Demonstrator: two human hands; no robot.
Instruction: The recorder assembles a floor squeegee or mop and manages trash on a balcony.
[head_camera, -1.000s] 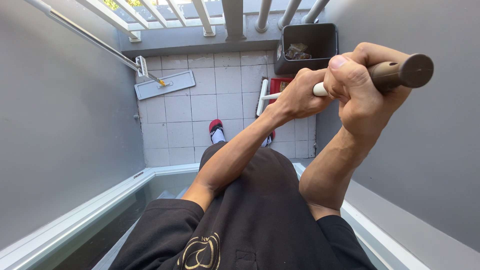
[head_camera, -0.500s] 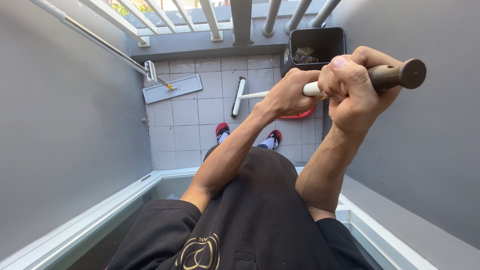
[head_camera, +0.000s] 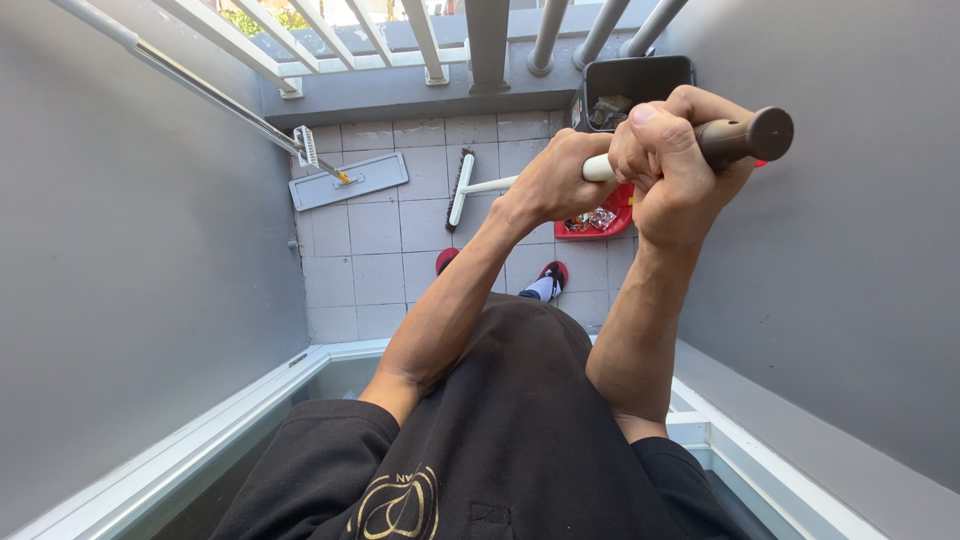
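Head view: both hands (head_camera: 640, 165) clasp the broom (head_camera: 462, 188) between close grey walls (head_camera: 130, 230).

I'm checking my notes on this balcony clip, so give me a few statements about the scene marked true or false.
1. Both hands grip the broom handle. True.
2. The left hand sits nearer the handle's dark end than the right hand. False: the right hand is nearer it.
3. The red dustpan holds litter. True.
4. The flat mop lies inside the black bin. False: it lies on the floor tiles.
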